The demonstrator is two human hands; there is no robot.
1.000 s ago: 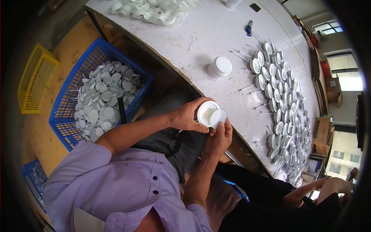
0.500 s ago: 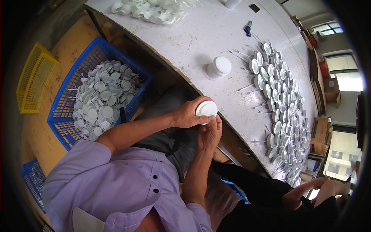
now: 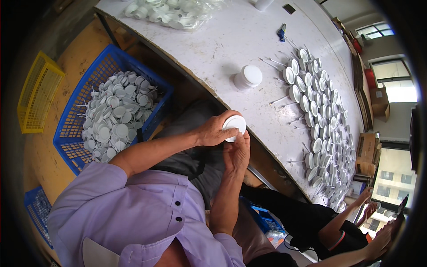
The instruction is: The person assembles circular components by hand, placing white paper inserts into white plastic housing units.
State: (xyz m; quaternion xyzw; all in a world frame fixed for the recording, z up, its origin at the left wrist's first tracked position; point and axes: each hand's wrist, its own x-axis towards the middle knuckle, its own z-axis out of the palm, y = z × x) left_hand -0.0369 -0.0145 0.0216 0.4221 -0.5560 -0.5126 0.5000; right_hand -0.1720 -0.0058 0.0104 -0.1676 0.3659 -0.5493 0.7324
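Over the table's near edge I hold a white round disc-shaped part (image 3: 235, 126) in both hands. My left hand (image 3: 213, 132) is closed round its left side, the thumb lying across the face. My right hand (image 3: 238, 153) grips the lower right rim with its fingertips. The underside is hidden by my fingers. Beyond, on the white table (image 3: 200, 53), stands a short stack of white round parts (image 3: 249, 77). To its right many white round cups with thin leads (image 3: 318, 107) lie in rows.
At my left a blue basket (image 3: 71, 120) holds a heap of white discs with leads. A yellow basket (image 3: 40, 93) is farther left. A clear bag of white rings (image 3: 173, 13) and a blue-handled tool (image 3: 281, 33) lie on the table. Another person's arm (image 3: 331, 231) is at lower right.
My hands have shifted slightly left with the disc, whose plain face now shows more fully, and my left thumb lies farther over it. The other person's arms have moved.
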